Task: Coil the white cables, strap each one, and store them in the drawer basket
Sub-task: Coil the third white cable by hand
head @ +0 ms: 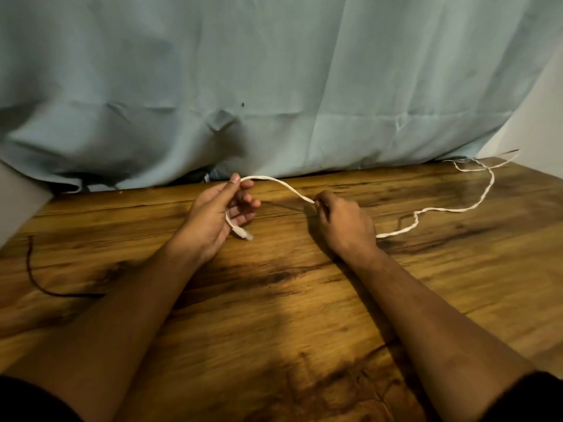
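Observation:
A thin white cable (438, 210) runs across the wooden table (274, 300). My left hand (219, 214) pinches it near one end between thumb and forefinger, palm up; the plug end (243, 233) hangs below that palm. From there the cable arcs to my right hand (341, 220), which grips it in curled fingers. Past my right hand it snakes over the table to the far right corner, where it loops at the back edge. No drawer, basket or strap is in view.
A pale blue cloth (274, 86) hangs along the back edge of the table. A thin dark cord (39, 278) lies on the table at the left. A white wall (536, 117) stands at the right.

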A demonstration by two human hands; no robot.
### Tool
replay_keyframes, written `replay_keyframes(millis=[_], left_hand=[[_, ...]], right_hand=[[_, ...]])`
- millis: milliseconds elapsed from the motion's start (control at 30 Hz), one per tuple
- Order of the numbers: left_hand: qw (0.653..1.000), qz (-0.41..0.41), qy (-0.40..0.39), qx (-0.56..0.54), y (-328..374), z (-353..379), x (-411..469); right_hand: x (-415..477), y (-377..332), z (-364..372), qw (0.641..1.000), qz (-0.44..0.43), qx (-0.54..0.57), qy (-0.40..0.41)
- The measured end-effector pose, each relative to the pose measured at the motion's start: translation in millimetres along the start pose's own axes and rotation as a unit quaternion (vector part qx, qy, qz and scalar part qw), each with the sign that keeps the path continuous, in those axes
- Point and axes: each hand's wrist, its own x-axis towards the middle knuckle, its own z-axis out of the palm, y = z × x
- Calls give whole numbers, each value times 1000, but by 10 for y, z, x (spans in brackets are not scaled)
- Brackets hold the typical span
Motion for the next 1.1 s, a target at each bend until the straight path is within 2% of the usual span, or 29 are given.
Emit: replay_keyframes(millis=[100, 200, 267, 367, 500, 567, 633, 700, 800, 900, 967, 1100], left_hand=[[991, -36, -51, -116, 75, 21, 9], [981, -47, -84, -171, 113, 46, 12], [977, -38, -75, -196, 102, 78, 37], [977, -18, -25, -213, 85, 101, 85], [992, 6, 18, -126, 51, 69, 112], [999, 7, 29, -21, 8, 27, 124], [996, 9, 7, 92, -31, -17, 118], [988, 16, -28, 148, -61, -34, 86], [972, 46, -43, 226, -96, -25, 41], [968, 26, -67, 242, -104, 11, 21], [976, -10, -105, 190, -93, 64, -9], [978, -122, -168, 21, -46, 182, -54]], right_hand=[[-1, -44, -32, 998, -2, -53, -19], [-14, -79, -25, 994, -20, -99, -37], [-44, -149, -16, 987, -73, -130, -60], [-113, -313, -10, 967, -198, -138, -85], [-235, -543, -47, 933, -321, -128, -94], [-294, -606, -66, 920, -362, -122, -90], [-333, -655, -90, 909, -397, -100, -78], [-339, -678, -126, 906, -416, -64, -43], [-273, -630, -163, 919, -390, -14, 58], [-192, -498, -144, 942, -294, 117, 108], [-138, -396, -95, 947, -239, 182, 110], [-49, -216, 14, 965, -146, 197, 90]])
